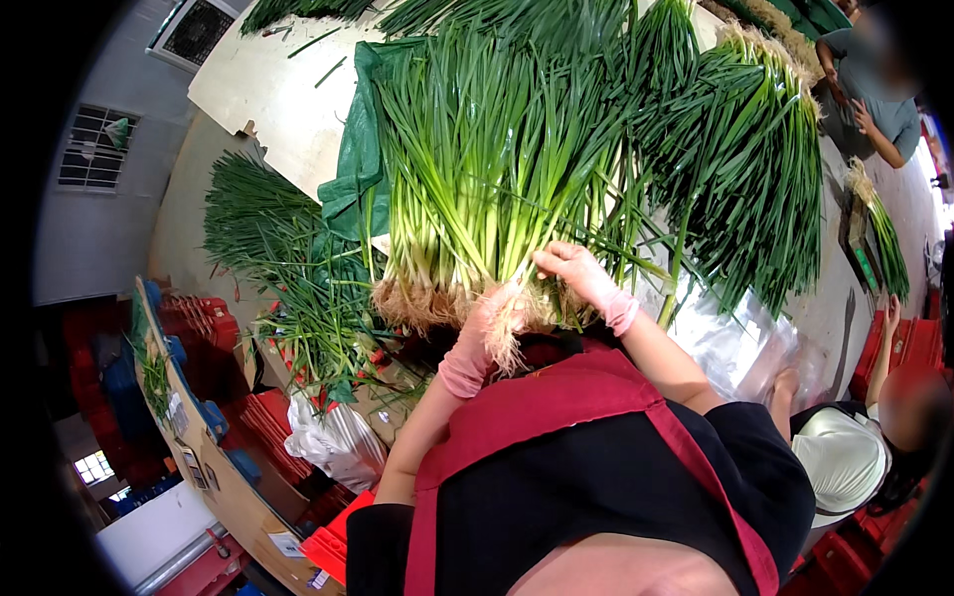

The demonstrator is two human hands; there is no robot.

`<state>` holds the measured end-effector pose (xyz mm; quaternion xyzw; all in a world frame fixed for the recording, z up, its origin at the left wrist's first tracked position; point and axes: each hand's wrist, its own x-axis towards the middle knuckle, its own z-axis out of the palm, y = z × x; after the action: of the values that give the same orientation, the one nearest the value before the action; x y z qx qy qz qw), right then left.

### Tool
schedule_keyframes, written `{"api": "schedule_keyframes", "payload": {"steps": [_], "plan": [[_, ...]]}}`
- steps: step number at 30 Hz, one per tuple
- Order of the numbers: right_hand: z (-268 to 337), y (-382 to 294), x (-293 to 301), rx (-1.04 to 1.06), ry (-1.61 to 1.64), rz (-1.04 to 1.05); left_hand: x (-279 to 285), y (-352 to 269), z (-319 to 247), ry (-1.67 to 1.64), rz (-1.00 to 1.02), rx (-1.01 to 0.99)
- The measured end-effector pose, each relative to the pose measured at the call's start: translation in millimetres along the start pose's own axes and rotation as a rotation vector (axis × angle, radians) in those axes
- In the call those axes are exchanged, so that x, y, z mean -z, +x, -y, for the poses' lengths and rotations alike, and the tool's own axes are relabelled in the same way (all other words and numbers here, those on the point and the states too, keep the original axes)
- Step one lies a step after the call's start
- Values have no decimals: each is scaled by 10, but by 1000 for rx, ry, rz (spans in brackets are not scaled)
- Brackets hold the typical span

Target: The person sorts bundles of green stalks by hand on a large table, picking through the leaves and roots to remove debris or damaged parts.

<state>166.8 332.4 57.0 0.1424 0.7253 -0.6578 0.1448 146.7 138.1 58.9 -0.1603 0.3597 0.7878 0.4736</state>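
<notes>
My left hand point(486, 325), in a thin pink glove, is closed around the root end of a small bunch of young green garlic point(510, 279). Pale roots point(505, 339) hang out over its fingers. My right hand point(577, 272), gloved as well, is just to the right, with its fingers curled in against the stems. Whether it pinches a stalk cannot be made out. Beneath and beyond both hands spreads a wide pile of green garlic point(477, 149), roots towards me and leaves pointing away. A green plastic sheet point(356, 167) shows along its left side.
Another large garlic heap point(745, 164) lies on the right of the pale table point(283, 89). Clear plastic bags point(738, 343) are nearer me. Loose leaves point(320, 320) and a white sack point(332, 432) are at left. Co-workers point(872, 89) are on the right, one beside my right arm point(842, 454).
</notes>
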Motion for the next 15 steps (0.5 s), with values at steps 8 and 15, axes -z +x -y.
{"api": "schedule_keyframes", "payload": {"steps": [8, 15], "plan": [[-203, -167, 170, 69, 255, -234, 132, -76, -96, 46, 1, -58], [-483, 18, 434, 33, -371, -237, 81, -243, -224, 88, -42, -102]]}}
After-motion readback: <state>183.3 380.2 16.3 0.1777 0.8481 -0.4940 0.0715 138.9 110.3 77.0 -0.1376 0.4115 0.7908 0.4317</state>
